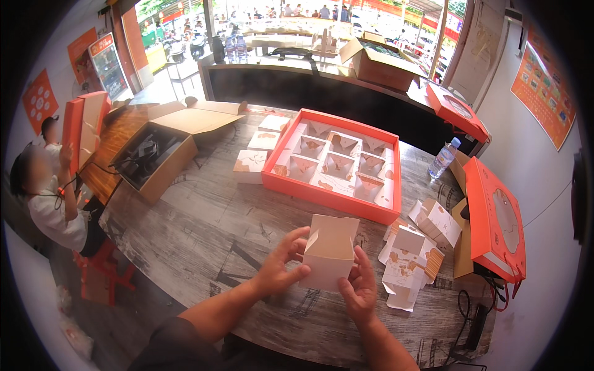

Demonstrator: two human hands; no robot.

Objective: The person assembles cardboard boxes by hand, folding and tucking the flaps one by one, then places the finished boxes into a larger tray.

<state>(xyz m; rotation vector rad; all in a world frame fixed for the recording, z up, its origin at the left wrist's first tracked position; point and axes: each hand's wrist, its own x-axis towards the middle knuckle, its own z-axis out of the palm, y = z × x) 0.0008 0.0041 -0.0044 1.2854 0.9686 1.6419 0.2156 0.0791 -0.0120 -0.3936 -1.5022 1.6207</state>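
Observation:
Between both hands I hold a small white cardboard box [327,263] above the table, its top flap standing up. My left hand [278,266] grips its left side, with the thumb on the front face. On the opposite side my right hand [361,287] steadies it, thumb near the lower corner. Just beyond lies a large shallow red box [322,196] with a printed divider insert [339,166]. Small white boxes [249,162] stand along its left side. To the right of my hands are flattened printed cartons [405,266] and a partly folded carton [440,224].
A water bottle [444,159] stands at the right, near a red gift box [498,216] with cables below it. At the left sits an open brown carton [162,161] holding dark items. Beyond it a person [55,210] handles a tall red box [86,130].

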